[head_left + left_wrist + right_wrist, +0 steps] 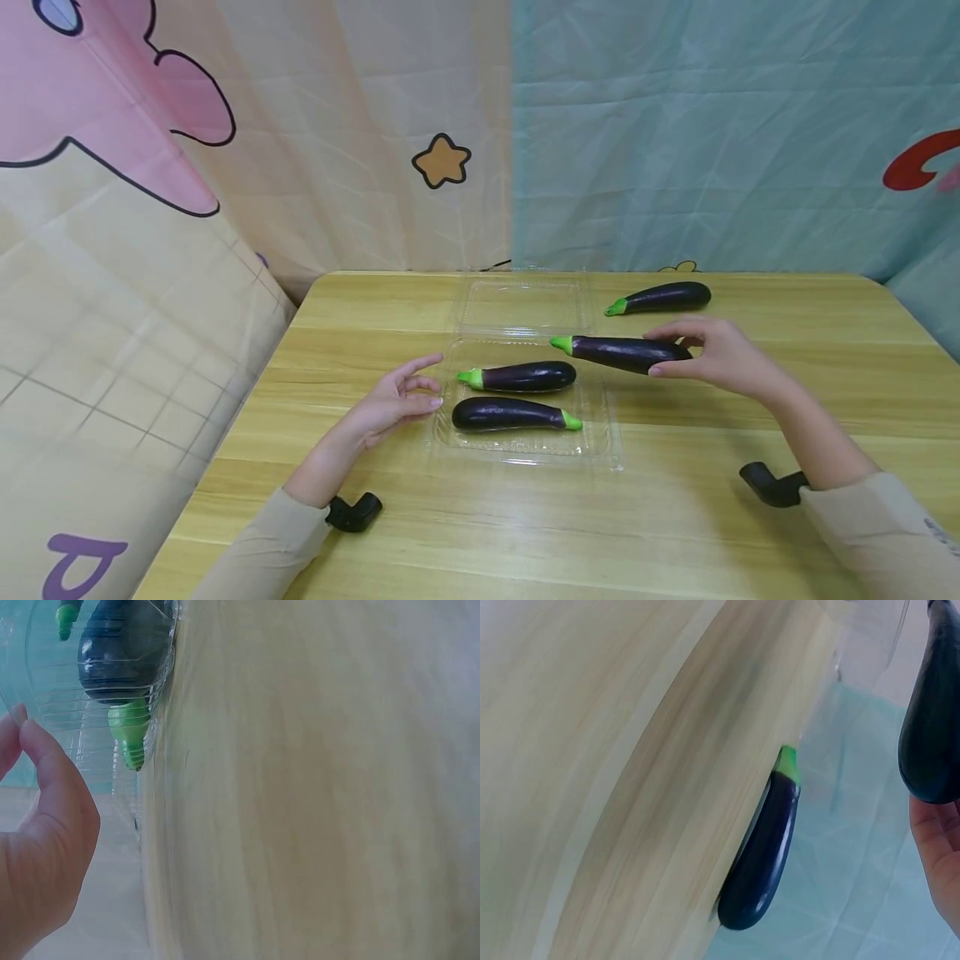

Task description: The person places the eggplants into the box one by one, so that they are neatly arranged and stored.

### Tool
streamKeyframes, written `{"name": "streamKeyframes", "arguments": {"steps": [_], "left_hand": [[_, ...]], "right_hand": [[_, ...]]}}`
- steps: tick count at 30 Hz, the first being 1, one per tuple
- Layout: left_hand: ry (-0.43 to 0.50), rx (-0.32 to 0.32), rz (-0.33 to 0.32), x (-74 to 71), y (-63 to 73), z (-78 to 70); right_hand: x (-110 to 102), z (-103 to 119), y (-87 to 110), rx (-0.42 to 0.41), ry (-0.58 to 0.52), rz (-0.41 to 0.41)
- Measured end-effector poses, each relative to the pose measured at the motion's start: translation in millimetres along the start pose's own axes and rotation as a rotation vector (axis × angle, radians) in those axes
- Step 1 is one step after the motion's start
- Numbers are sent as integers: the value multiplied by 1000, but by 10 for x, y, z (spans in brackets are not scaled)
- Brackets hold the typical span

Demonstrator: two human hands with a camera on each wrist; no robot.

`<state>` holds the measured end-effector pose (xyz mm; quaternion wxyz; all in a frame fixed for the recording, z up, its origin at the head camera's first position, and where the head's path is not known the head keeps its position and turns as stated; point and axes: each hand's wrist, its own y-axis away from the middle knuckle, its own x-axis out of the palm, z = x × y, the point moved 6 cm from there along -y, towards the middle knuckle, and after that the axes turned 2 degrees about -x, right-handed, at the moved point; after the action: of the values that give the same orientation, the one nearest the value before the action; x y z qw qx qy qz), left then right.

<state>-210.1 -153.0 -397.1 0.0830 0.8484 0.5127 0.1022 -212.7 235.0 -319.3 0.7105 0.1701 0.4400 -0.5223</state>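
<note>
My right hand (712,360) grips an eggplant (611,352) by its thick end, thumb on the near side and fingers on the far side. Its green stem points left and overlaps the right part of a clear plastic clamshell box (600,450). Inside the box lie two more eggplants: one (528,377) has its stem to the left, the nearer one (502,414) its stem to the right. At the box's left edge, my left hand (390,404) has its fingers loosely bent, fingertips close by the rim. The left wrist view shows that hand (49,825) beside the clear wall.
Behind the held eggplant, another eggplant (667,297) lies on the wooden table (787,333) toward the back right. The box's clear lid (525,304) lies folded open toward the back edge. A printed curtain (637,167) hangs behind the table.
</note>
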Motion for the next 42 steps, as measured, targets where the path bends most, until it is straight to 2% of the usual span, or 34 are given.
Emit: {"name": "streamKeyframes", "arguments": {"steps": [18,31,42], "left_hand": [[-6,1,1,-3,-7,9],[-7,5,4,-1,-6,6],[-2,5,6,0,-4,6]], "right_hand": [[292,326,-203,-99,-87,70],[467,513,-353,-181,-71,102],[610,604,-444,-218,-86,131]]}}
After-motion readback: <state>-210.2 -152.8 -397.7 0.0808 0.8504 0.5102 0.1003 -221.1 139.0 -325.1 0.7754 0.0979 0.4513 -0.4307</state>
